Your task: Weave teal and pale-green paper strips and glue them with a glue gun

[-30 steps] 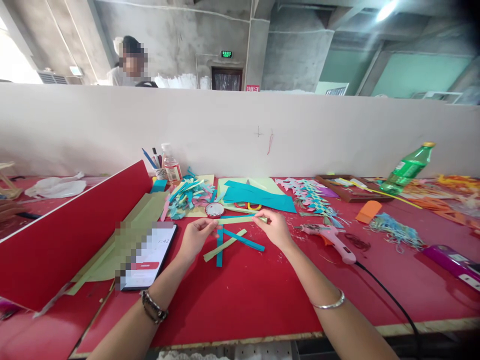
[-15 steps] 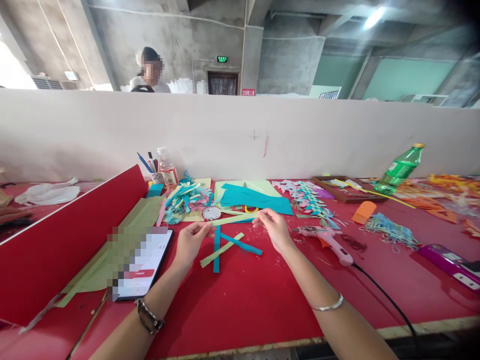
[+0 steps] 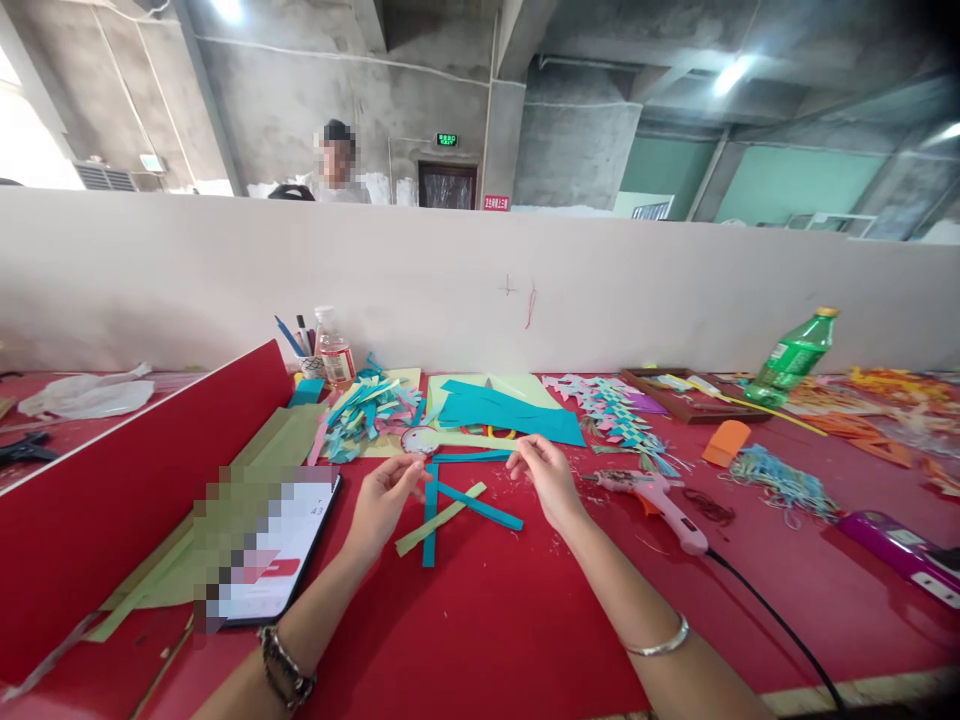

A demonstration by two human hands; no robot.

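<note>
Head view: the right hand [image 3: 551,482] holds a green strip [image 3: 480,440] over the counter [image 3: 510,630].
The right fingers are clamped on the strip's right end; its left end overlaps the round tin [image 3: 409,441] in sight, contact unclear. The left hand [image 3: 382,508] is near that end, thumb and fingers drawn close; I cannot tell whether they grip anything. Nearer the person, a second green strip [image 3: 449,513] crosses two blue strips [image 3: 492,512] on the counter. A phone [image 3: 300,530] lies left, a glue gun [image 3: 671,512] right, and blue paper [image 3: 514,415] behind.
</note>
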